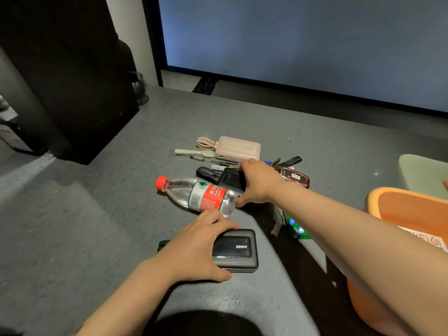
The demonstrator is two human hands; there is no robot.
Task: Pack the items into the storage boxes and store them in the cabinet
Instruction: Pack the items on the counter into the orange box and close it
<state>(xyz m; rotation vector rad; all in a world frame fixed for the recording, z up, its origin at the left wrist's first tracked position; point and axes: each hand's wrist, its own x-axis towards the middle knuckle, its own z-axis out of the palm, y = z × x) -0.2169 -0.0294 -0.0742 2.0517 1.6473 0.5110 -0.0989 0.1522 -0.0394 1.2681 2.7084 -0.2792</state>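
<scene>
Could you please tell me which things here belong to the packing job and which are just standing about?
For the job: black power bank, water bottle, pink power bank, pens, keys, orange storage box.

Standing about: large screen, glass jar.

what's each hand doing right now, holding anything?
Left hand: grips the black Anker power bank on the table.
Right hand: fingers curled round a black case beside the water bottle.

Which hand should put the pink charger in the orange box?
Probably the right hand. It reaches closest to the pink charger, and the orange box sits on its side. The left hand is busy gripping the black Anker charger, nearer the body.
</scene>
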